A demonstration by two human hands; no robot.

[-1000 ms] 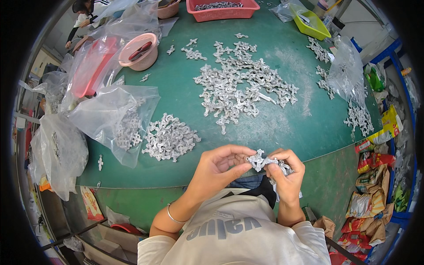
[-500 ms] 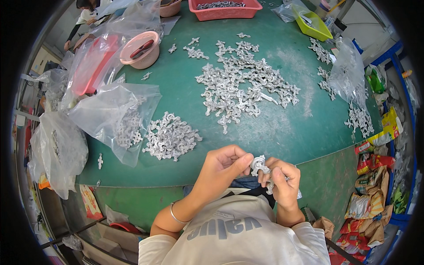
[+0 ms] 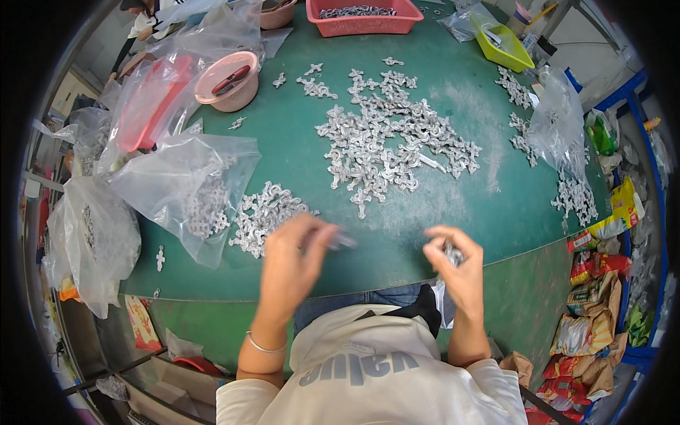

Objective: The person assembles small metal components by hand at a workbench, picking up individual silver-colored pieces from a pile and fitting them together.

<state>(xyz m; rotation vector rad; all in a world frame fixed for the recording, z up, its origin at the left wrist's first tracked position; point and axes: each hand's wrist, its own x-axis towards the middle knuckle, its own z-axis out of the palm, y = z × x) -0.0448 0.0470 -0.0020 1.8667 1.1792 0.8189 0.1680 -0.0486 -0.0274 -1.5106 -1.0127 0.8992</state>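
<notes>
My left hand (image 3: pixel 292 263) is blurred over the near edge of the green table (image 3: pixel 297 149), with a small silvery metal piece (image 3: pixel 345 241) pinched at its fingertips. It is close to a small heap of metal parts (image 3: pixel 265 214) that spills from a clear bag (image 3: pixel 185 188). My right hand (image 3: pixel 453 268) is held apart from it, further right, closed around another silvery metal piece (image 3: pixel 451 253). A big scattered pile of cast metal parts (image 3: pixel 386 145) lies in the middle of the table beyond both hands.
A pink bowl (image 3: pixel 227 81) with a tool in it and a red bin (image 3: pixel 365 15) stand at the back, with a yellow-green tray (image 3: pixel 504 46) at the back right. Clear bags (image 3: pixel 95 234) hang at the left. More metal parts (image 3: pixel 572 195) and a bag lie right.
My hands were together at my chest on one metal cluster. They have pulled apart: the left moved left toward the small heap with one piece, while the right stayed and kept the other.
</notes>
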